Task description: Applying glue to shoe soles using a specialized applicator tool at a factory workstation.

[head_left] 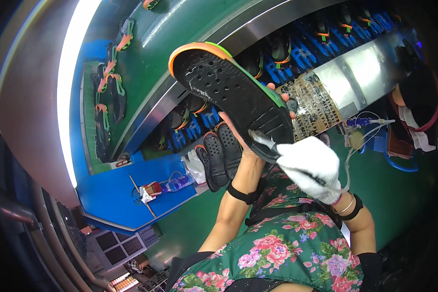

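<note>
My bare left hand (236,130) is wrapped round a shoe (228,92) from behind, its fingertips showing past the right edge. The shoe is tilted, with its black face toward me. Round holes dot the wide end, and an orange and green rim borders it. My right hand (309,163), in a white glove, is closed on a small brush (264,140). The pale bristles touch the narrow, lower end of the shoe, where short grooves run across. A thin clear tube (346,168) passes by my right wrist.
Several black perforated soles (214,153) stand beside a blue table (117,187), which bears a bottle (177,183). Shoes on blue holders (304,56) line the machine beyond. More shoes lie on a green surface (160,53). A taped metal panel (309,104) sits right of the shoe.
</note>
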`<state>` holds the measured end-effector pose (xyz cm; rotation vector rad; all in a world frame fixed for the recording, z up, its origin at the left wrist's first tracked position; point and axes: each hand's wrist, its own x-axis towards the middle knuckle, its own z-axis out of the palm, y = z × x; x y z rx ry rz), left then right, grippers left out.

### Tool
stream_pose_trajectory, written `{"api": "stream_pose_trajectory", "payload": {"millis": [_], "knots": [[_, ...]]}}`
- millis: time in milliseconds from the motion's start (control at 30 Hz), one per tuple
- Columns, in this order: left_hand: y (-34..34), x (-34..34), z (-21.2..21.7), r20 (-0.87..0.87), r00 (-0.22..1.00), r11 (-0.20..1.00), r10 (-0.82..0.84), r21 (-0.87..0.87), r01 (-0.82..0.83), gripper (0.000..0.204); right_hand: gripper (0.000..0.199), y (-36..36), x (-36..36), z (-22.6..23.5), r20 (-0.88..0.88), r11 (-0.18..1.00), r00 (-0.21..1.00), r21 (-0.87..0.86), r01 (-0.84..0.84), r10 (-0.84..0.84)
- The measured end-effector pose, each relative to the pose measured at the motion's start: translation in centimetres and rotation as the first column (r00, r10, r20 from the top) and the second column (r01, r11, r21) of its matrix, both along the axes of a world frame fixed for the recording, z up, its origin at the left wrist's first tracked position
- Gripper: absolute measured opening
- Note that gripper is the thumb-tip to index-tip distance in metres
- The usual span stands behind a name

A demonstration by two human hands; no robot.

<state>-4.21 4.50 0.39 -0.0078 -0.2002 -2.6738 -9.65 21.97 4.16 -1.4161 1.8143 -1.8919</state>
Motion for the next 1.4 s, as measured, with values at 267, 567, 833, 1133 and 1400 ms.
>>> {"api": "stream_pose_trajectory", "payload": {"millis": [267,567,833,1133,1400], "knots": [[0.0,-0.2,0.9,0.081,0.994,0.994,-0.074,-0.076,0.08,0.104,0.014,0.5,-0.8,-0.4,0.495,0.997,0.868,0.071,0.002,-0.037],[-0.8,0.4,1.2,0.148,0.973,0.984,-0.177,-0.006,0.18,0.101,0.016,1.1,-1.0,-1.8,0.548,0.978,0.811,-0.141,-0.151,0.204],[-1.3,1.0,-0.3,0.112,0.944,0.95,-0.31,0.007,0.311,0.109,0.011,1.1,-1.5,-1.5,0.436,0.952,0.846,-0.111,-0.287,0.306],[-3.2,1.5,-1.8,0.017,0.893,0.893,-0.45,0.028,0.449,0.116,0.018,0.3,-1.0,-0.1,0.055,0.953,0.953,0.042,-0.301,0.298],[-4.7,2.8,-1.6,0.47,0.77,0.858,-0.431,-0.051,0.512,0.1,0.035,0.9,-2.2,-0.9,-0.337,0.957,0.896,0.091,-0.274,0.288]]}}
